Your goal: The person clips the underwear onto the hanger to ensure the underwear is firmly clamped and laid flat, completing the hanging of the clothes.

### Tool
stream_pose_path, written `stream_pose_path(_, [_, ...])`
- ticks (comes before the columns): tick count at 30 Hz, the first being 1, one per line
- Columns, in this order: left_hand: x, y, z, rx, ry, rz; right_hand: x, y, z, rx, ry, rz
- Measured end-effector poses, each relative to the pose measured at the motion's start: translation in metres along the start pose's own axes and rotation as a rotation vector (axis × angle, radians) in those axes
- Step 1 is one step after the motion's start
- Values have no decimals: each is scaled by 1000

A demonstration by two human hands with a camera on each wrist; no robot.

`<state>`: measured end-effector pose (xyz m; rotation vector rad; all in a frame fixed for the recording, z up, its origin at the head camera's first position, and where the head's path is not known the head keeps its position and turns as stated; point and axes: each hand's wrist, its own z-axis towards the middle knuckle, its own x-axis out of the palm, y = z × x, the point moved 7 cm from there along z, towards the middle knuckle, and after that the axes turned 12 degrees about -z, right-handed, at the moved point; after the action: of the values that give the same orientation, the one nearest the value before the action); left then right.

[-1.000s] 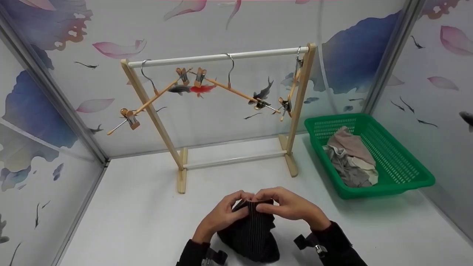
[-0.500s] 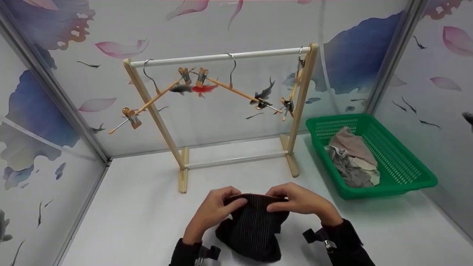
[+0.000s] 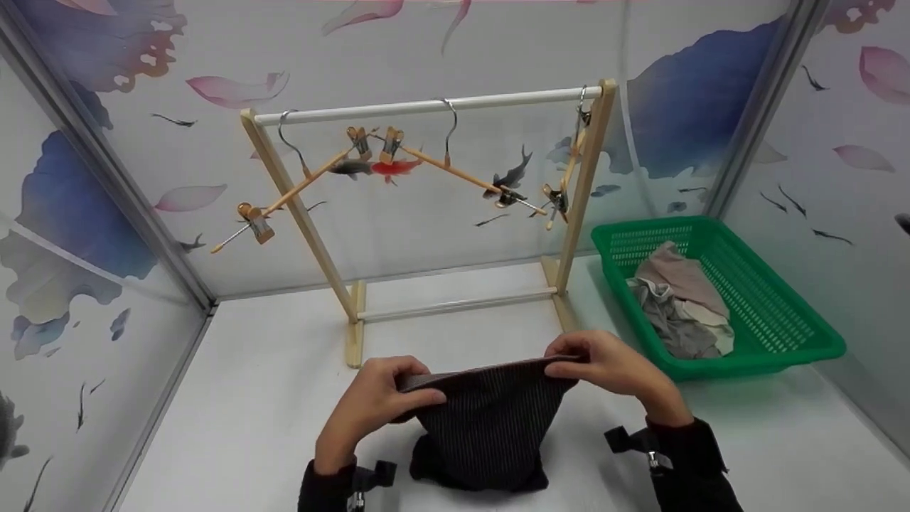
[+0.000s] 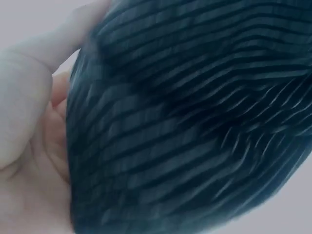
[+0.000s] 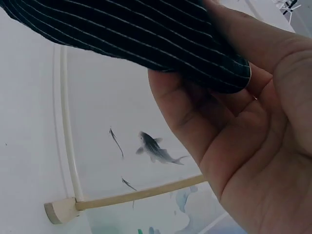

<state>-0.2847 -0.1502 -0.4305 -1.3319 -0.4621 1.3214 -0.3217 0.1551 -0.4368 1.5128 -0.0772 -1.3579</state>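
Observation:
Between both hands a black garment (image 3: 490,419) with thin pale stripes is stretched by its upper edge. My left hand (image 3: 380,398) pinches the left end of that edge, thumb in front and fingers behind. At the other end, my right hand (image 3: 611,366) pinches it the same way, held a little higher. The garment's lower part hangs bunched close over the white table (image 3: 270,427). Striped cloth (image 4: 195,117) fills most of the left wrist view, and in the right wrist view a corner of the cloth (image 5: 195,53) lies between thumb and fingers.
Behind the hands stands a wooden rack (image 3: 302,213) with a white top rail (image 3: 370,110). Several clip hangers (image 3: 462,174) hang from it. To the right is a green basket (image 3: 775,320) holding crumpled pink and grey cloths (image 3: 679,284). Printed panels (image 3: 455,57) enclose the table.
My hands have moved apart, left hand leftward and right hand rightward and up. The garment's top edge, gathered narrow before, is now pulled out wide and taut.

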Motion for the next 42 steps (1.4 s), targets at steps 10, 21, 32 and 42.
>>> stream_pose_path(10, [-28,23,-21,-115,82,29,-22,-7,-8,49,-152,-95])
stream_pose_path(21, [21,66,-1,-198,176,56,-15,-16,0,99,-136,-151])
stream_pose_path(32, [33,77,7,-234,124,205,-15,-17,-3,88,-108,-143])
stream_pose_path(42, [-26,59,-5,-150,-86,-86,-25,-25,-13,113,-107,-142])
